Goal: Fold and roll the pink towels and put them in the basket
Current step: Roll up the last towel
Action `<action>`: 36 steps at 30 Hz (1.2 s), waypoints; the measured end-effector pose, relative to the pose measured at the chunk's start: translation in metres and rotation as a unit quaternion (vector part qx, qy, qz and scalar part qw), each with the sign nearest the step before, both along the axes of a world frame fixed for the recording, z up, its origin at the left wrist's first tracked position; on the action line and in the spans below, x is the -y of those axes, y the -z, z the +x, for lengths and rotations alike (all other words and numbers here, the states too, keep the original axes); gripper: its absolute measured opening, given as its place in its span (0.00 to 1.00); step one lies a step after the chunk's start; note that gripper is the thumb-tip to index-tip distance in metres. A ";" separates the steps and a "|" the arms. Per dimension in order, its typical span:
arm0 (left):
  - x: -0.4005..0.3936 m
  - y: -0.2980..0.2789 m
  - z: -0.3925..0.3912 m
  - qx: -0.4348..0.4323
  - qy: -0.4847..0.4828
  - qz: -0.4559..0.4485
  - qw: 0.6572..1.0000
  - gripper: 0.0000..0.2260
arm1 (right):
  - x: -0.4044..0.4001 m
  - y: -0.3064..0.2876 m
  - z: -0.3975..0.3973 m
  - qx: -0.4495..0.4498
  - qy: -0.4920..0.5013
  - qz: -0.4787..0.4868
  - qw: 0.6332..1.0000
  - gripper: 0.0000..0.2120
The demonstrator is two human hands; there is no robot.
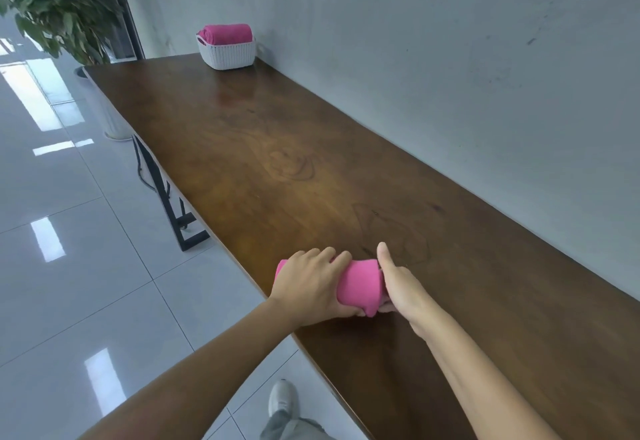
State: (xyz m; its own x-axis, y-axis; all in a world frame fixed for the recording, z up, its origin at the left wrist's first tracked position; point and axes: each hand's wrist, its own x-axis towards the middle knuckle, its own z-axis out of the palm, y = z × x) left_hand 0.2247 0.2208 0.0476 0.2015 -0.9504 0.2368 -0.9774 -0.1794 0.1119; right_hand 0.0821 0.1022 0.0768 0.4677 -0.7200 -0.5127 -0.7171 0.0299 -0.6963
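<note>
My left hand [308, 284] and right hand [398, 284] both grip one rolled pink towel [360, 284] at the desk's [277, 149] near edge. Far off, one white basket [227, 52] holds a second rolled towel [227, 33], beside a plant [62, 0].

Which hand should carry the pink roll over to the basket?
Probably the left hand: it wraps over the rolled towel, while the right hand only holds one end. The basket sits far off on the left.

Long wooden table [277, 149] against grey wall [450, 41], glossy tiled floor [69, 266].
</note>
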 end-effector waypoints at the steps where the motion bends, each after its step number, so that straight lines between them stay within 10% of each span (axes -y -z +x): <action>1: 0.002 -0.003 0.005 -0.027 -0.013 0.001 1.000 0.41 | 0.000 -0.003 0.000 0.027 0.012 0.006 1.000 0.37; 9: 0.006 -0.017 0.057 -0.324 -0.128 -0.038 0.937 0.33 | -0.006 -0.025 0.041 0.236 0.003 0.068 0.969 0.24; 17: 0.012 -0.021 0.135 -0.712 -0.159 -0.061 0.681 0.29 | 0.010 -0.021 0.117 0.299 -0.094 0.106 0.944 0.26; 20: 0.015 -0.020 0.156 -0.750 -0.171 -0.082 0.633 0.27 | 0.014 -0.020 0.144 0.308 -0.128 0.079 0.939 0.24; 36: 0.044 -0.027 0.204 -0.504 -0.272 -0.208 0.793 0.21 | 0.026 -0.011 0.216 0.357 0.084 -0.097 0.925 0.10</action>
